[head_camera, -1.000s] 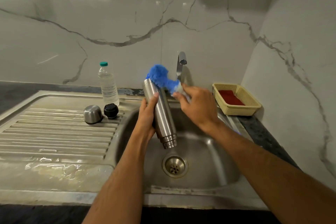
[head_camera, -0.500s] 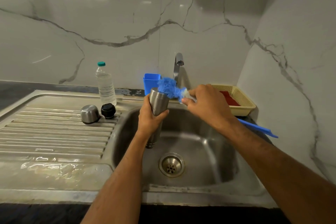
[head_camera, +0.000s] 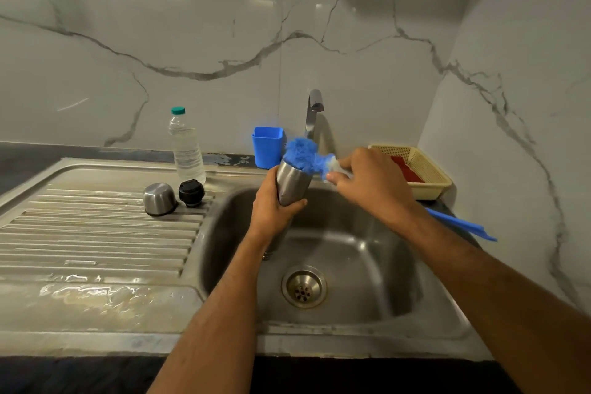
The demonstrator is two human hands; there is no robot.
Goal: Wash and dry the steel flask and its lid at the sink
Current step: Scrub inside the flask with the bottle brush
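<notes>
My left hand point(head_camera: 275, 208) grips the steel flask point(head_camera: 291, 184) over the sink basin point(head_camera: 367, 253), its base up toward the tap and its mouth hidden below my hand. My right hand point(head_camera: 371, 182) holds a blue bottle brush point(head_camera: 302, 155); the fluffy head presses on the flask's upper end, and the blue handle point(head_camera: 460, 224) sticks out past my forearm. The steel cup lid point(head_camera: 159, 198) and the black stopper point(head_camera: 191, 192) sit side by side on the drainboard point(head_camera: 96, 233).
A clear water bottle point(head_camera: 186, 150) with a green cap stands behind the lids. A blue cup point(head_camera: 267, 146) sits left of the tap point(head_camera: 314, 112). A cream basket point(head_camera: 425, 173) holding something red is at the right. The drain point(head_camera: 303, 286) lies in the basin, and the drainboard is wet.
The flask has turned more upright and dropped lower into the basin. The brush head has slid from its side to its upper end, and the blue cup behind it now shows.
</notes>
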